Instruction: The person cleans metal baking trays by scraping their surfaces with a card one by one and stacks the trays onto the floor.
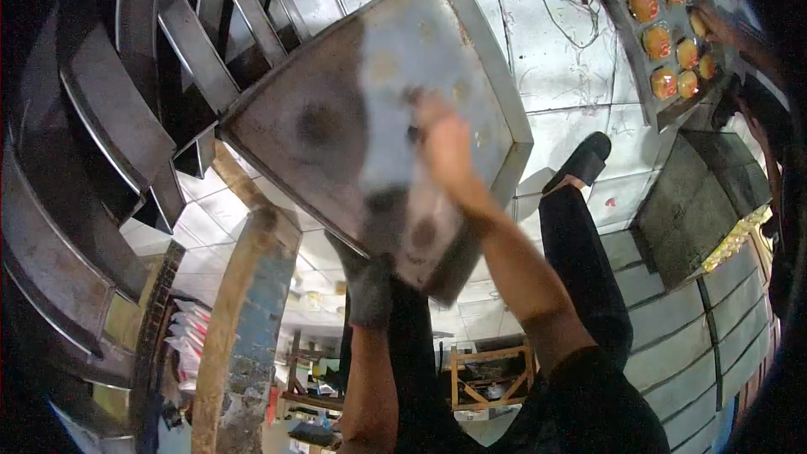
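A large metal baking tray (pixel 286 92) with raised rims is tilted in front of me. Part of its inside is brightly lit and shows several pale round marks; the rest is in shadow. My left hand (pixel 371 290), in a dark glove, is closed on the tray's near edge, its fingers partly hidden. Over the lit part of the tray is my right hand (pixel 445 139), bare and smeared by motion. It looks closed, with something small and dark at its fingers that I cannot make out.
Stacked metal trays (pixel 109 101) fill the left side. At the upper right, a person's hand (pixel 723 29) is at a tray (pixel 624 17) of glazed buns. Below it stands a dark metal box-like container (pixel 693 210). A worn wooden beam (pixel 231 311) stands at lower left.
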Demonstrator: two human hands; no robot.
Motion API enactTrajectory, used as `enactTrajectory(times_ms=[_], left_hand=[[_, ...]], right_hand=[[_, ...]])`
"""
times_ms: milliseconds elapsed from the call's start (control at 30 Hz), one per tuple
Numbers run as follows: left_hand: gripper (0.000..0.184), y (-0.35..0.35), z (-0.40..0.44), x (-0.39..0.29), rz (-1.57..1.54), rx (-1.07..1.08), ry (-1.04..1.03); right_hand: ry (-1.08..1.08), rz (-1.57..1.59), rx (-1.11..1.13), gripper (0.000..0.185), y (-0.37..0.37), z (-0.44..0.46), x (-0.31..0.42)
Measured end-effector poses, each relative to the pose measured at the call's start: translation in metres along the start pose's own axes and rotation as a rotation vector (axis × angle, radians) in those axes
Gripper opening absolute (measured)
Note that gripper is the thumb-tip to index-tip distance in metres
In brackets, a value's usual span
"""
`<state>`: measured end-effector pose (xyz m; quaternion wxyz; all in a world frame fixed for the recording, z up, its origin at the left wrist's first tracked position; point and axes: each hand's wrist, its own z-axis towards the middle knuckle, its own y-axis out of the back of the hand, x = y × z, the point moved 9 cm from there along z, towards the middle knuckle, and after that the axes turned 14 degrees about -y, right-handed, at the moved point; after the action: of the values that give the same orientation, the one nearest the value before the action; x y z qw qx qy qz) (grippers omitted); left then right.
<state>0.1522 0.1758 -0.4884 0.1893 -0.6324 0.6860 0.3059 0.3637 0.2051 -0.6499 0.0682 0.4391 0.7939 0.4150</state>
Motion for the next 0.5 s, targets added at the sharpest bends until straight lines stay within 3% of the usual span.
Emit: enactTrajectory(times_ms=[33,67,133,167,233,300,333,367,400,433,500], left_hand=[[0.107,0.001,0.000,-0.001,0.045,-0.030,0.009],[0.107,0.010,0.001,0.006,0.053,-0.035,0.013],[0.112,0.019,0.006,0.016,0.057,0.017,-0.007],[0.113,0.018,0.007,0.015,0.055,0.030,-0.018],[0.115,-0.009,0.009,-0.008,0.153,0.123,-0.109],[0.109,-0.018,0.004,-0.016,0.153,0.123,-0.032],[0.104,-0.019,0.000,-0.013,0.153,0.128,0.047],[0.107,-0.024,0.001,-0.024,0.232,0.212,-0.078],[0.107,-0.025,0.001,-0.026,0.231,0.215,-0.085],[0.109,-0.026,0.001,-0.027,0.151,0.187,-0.067],[0.111,-0.018,-0.001,-0.018,0.064,0.156,-0.042]], right_hand=[[-0.228,0.241,0.073,0.042,0.029,0.040,-0.018],[-0.231,0.246,0.082,0.042,0.037,0.043,-0.022],[-0.028,0.508,-0.009,0.045,0.062,0.041,-0.012],[0.116,0.549,0.076,0.042,0.056,0.011,0.009],[0.335,0.505,-0.058,0.040,0.116,-0.062,0.071],[0.398,0.416,-0.269,0.040,0.164,-0.057,0.105],[0.236,0.388,-0.098,0.043,0.121,-0.004,0.090],[0.077,0.358,0.069,0.046,0.086,0.024,0.077],[0.079,0.360,0.062,0.046,0.083,0.015,0.080],[0.031,0.765,0.162,0.041,0.079,-0.001,0.078],[-0.017,1.160,0.270,0.036,0.065,-0.004,0.071]])
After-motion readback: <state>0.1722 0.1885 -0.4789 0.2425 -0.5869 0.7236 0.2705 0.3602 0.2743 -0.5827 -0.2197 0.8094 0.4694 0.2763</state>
